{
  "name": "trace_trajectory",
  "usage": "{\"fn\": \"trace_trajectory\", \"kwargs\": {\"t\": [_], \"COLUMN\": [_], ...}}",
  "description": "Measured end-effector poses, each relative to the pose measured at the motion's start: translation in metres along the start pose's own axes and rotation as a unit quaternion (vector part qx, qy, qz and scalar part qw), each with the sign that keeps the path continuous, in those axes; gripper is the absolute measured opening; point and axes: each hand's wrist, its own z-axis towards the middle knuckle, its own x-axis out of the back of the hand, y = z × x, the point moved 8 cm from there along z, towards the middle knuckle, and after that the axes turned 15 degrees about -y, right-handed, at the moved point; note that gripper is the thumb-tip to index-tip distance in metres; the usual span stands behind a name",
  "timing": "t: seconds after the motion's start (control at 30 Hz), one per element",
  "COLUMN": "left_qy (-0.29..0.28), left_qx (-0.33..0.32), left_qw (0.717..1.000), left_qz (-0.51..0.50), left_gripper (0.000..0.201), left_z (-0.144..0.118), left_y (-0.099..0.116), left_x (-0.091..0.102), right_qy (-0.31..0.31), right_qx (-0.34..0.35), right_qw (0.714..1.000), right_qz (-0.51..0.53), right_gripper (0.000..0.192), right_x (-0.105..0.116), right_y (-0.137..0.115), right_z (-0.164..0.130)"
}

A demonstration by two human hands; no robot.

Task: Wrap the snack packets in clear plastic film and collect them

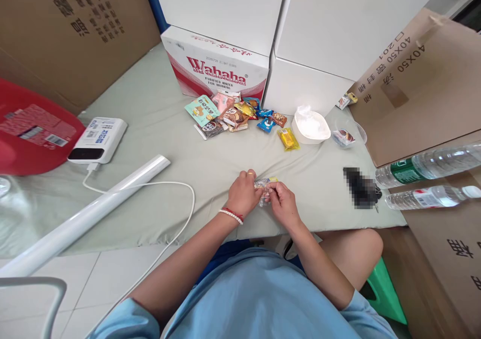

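Close to the table's front edge, a small clear crinkly plastic packet point(262, 183) with a yellow-green patch is between my two hands. My left hand point(242, 192) is closed on its left side, wearing a ring and red and white bracelets. From the right, the thumb and fingers of my right hand point(283, 203) pinch the same packet. Its contents are too small to make out. Beyond the hands lies a pile of wrapped snacks, among them a mint-green pouch point(203, 110). A yellow snack packet point(288, 139) lies next to a white bowl point(311, 134) with crumpled white plastic inside.
A Wahaha carton point(221, 70) and white boxes point(306, 86) stand at the back. On the left are a white power device point(98, 139) with a cable, a long white tube point(97, 208) and a red container point(33, 128). Two plastic bottles point(436, 166) lie at right.
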Motion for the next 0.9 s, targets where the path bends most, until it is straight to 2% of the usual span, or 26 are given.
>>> {"fn": "trace_trajectory", "kwargs": {"t": [0.1, 0.2, 0.27, 0.37, 0.43, 0.53, 0.6, 0.7, 0.8, 0.9], "left_qy": [-0.063, -0.12, -0.094, 0.023, 0.074, 0.072, 0.058, 0.045, 0.027, 0.025], "left_qx": [0.017, 0.005, 0.004, -0.009, -0.037, -0.102, -0.157, -0.247, -0.315, -0.351], "left_qw": [0.998, 0.993, 0.996, 0.999, 0.993, 0.983, 0.977, 0.963, 0.948, 0.935], "left_qz": [-0.007, -0.013, -0.009, 0.039, 0.086, 0.132, 0.133, 0.093, 0.031, -0.029], "left_gripper": [0.037, 0.019, 0.015, 0.018, 0.02, 0.031, 0.028, 0.027, 0.021, 0.022], "left_z": [0.006, 0.007, 0.001, -0.015, -0.025, -0.034, -0.041, -0.058, -0.074, -0.085], "left_y": [-0.002, 0.003, 0.01, 0.028, 0.043, 0.057, 0.061, 0.065, 0.067, 0.059], "left_x": [-0.003, -0.003, 0.004, 0.015, 0.009, -0.02, -0.04, -0.06, -0.064, -0.05], "right_qy": [0.008, 0.015, 0.022, 0.037, 0.048, 0.061, 0.066, 0.049, 0.003, -0.015], "right_qx": [0.012, 0.023, 0.03, 0.026, -0.003, -0.071, -0.107, -0.136, -0.133, -0.113], "right_qw": [1.0, 0.999, 0.999, 0.997, 0.993, 0.97, 0.948, 0.938, 0.939, 0.941], "right_qz": [-0.017, -0.023, 0.0, 0.059, 0.108, 0.226, 0.294, 0.314, 0.317, 0.318], "right_gripper": [0.019, 0.02, 0.019, 0.021, 0.025, 0.035, 0.041, 0.043, 0.038, 0.035], "right_x": [0.004, 0.009, 0.011, 0.011, 0.009, 0.001, -0.004, -0.008, -0.01, -0.006], "right_y": [-0.005, -0.012, -0.016, -0.014, -0.003, 0.024, 0.039, 0.045, 0.039, 0.033], "right_z": [-0.003, -0.007, -0.01, -0.012, -0.013, -0.015, -0.016, -0.013, -0.006, -0.003]}}
